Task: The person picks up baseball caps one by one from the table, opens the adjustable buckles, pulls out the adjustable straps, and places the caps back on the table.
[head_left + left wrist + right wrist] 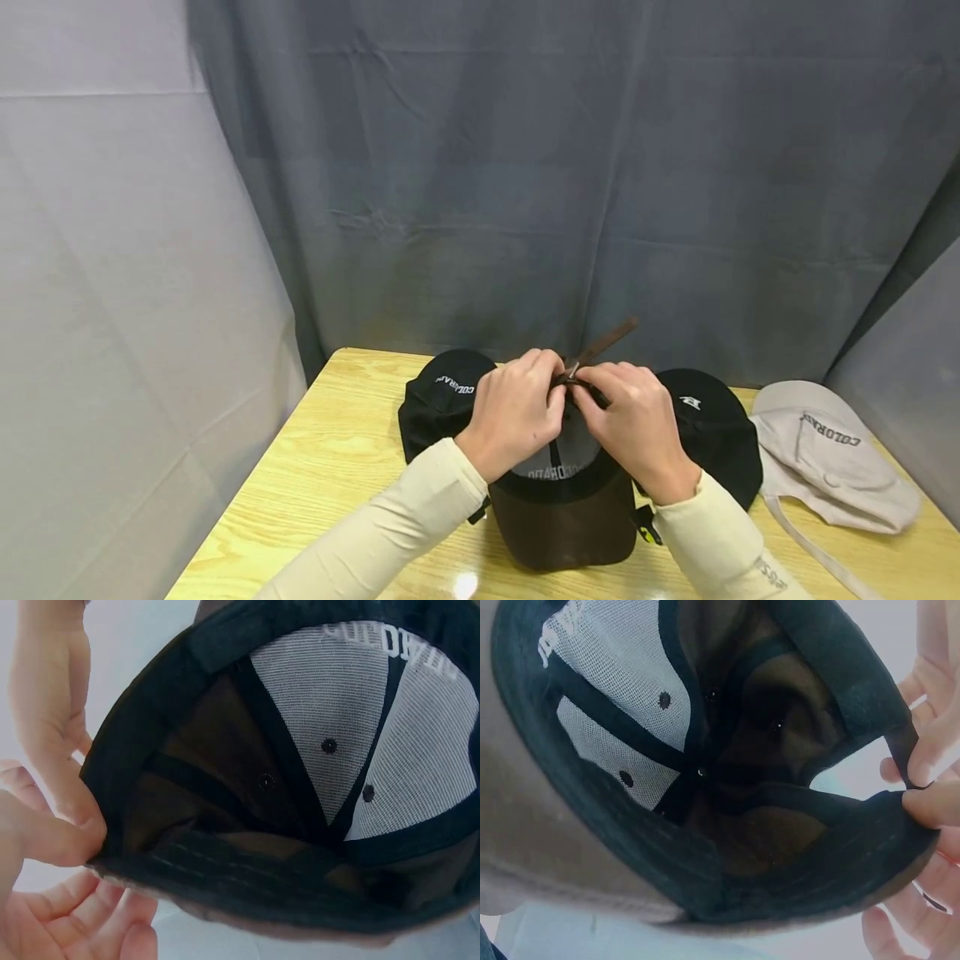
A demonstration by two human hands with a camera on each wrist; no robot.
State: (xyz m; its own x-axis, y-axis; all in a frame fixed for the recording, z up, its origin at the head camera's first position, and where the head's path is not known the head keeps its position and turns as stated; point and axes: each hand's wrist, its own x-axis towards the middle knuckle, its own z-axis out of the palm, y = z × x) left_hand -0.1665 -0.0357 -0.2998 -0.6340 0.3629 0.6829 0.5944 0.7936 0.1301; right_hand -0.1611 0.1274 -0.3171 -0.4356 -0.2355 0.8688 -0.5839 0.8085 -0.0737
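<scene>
A dark brown baseball cap (pixel 566 529) is held with its brim toward me and its inside facing up. At the back opening, my left hand (pixel 517 412) pinches the edge by the strap. From the other side my right hand (pixel 633 425) pinches the strap close to a small metal buckle (pixel 573 372). The strap's loose brown end (pixel 611 338) sticks up and right beyond the fingers. In the left wrist view the light mesh lining (pixel 322 712) and dark sweatband show. A gap at the back opening appears in the right wrist view, beside the pinched strap (pixel 904 754).
Behind the hands, a black cap (pixel 435 417) with white lettering lies at left and another black cap (pixel 716 442) at right. A beige cap (pixel 832 467) with a long strap lies farther right on the wooden table (pixel 322 467). A grey curtain (pixel 465 183) hangs behind.
</scene>
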